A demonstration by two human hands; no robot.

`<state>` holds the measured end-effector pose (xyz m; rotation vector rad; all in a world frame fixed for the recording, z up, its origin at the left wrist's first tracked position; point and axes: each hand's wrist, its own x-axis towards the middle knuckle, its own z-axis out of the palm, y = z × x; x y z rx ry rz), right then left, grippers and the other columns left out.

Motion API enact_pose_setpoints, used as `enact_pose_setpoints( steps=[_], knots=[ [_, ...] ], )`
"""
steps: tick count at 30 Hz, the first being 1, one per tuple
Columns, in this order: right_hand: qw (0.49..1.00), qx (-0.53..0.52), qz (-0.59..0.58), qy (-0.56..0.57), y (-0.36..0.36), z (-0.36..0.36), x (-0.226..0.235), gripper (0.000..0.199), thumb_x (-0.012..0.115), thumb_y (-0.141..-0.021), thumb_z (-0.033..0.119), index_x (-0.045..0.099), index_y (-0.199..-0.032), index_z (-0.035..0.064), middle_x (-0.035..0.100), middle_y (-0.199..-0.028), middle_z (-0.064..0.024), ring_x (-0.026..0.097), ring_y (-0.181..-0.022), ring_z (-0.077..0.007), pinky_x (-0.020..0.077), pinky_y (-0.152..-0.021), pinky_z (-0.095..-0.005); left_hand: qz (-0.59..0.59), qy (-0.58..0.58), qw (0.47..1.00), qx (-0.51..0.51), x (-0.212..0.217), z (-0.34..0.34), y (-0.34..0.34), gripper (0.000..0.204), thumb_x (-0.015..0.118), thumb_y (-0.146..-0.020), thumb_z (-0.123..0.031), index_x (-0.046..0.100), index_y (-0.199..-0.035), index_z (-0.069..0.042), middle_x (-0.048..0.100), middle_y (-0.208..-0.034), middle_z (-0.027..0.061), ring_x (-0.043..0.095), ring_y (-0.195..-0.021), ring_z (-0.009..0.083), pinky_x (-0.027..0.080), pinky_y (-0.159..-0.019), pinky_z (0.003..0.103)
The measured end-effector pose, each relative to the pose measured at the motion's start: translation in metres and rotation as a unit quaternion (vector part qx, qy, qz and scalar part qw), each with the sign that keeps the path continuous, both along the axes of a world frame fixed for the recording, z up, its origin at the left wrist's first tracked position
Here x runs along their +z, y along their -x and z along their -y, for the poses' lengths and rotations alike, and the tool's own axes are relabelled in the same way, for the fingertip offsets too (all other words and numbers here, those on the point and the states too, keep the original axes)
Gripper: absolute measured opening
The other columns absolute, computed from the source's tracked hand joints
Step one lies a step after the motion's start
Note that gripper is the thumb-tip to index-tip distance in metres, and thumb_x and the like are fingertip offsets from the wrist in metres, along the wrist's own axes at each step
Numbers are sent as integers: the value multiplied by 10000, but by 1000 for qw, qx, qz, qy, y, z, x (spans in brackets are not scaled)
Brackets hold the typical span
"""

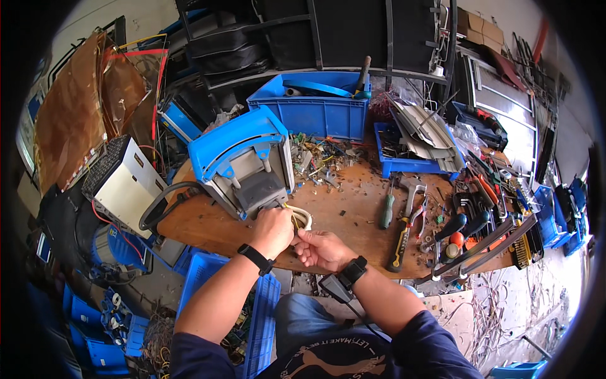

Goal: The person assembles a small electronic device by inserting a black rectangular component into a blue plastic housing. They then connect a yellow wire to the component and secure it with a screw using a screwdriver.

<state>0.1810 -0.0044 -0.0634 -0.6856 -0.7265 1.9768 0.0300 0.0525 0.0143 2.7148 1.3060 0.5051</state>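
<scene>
A machine with a blue curved frame point(237, 138) and a dark grey box point(260, 191) inside it lies tilted on the wooden workbench. From the near end of that box comes a looped off-white cable point(307, 219) with thin yellow wires beside it. My left hand point(276, 230) is closed round the wires where they leave the box, its fingertips mostly hidden. Just to its right, my right hand point(323, 249) has its thumb and curled fingers on the lower end of the cable. The two hands nearly touch.
On the right of the bench point(341, 221) lie a green screwdriver point(387, 211), a hammer point(404, 230), red-handled pliers point(418, 218) and several more hand tools. Behind stand a blue crate point(309, 114) and a blue tray of metal scrap point(416, 165). Below is a blue basket point(265, 316).
</scene>
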Motion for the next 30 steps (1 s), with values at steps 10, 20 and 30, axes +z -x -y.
enact_pose_setpoints(
  steps=[10,20,30],
  knots=[
    [570,-233,674,-409,17,11,18,125,624,-816,177,675,-844,67,649,-807,-80,641,-715,-251,533,-611,-376,-38,-79,995,-52,-9,-5,8,180,552,-779,-64,661,-917,-30,664,-772,201,638,-740,368,480,-733,484],
    [684,-306,560,-354,16,11,8,203,630,-846,218,662,-941,42,654,-903,-86,655,-768,-247,539,-603,-369,0,-50,998,-31,-5,-2,3,135,562,-760,-81,679,-801,-28,655,-724,215,647,-719,376,493,-732,482],
    [991,9,-106,76,7,-7,-15,417,429,-1015,392,634,-959,33,628,-712,-47,591,-577,-151,469,-507,-279,3,-14,1000,-8,-1,1,-3,132,580,-761,-83,684,-813,-22,657,-738,220,649,-715,375,502,-721,477]
  ],
)
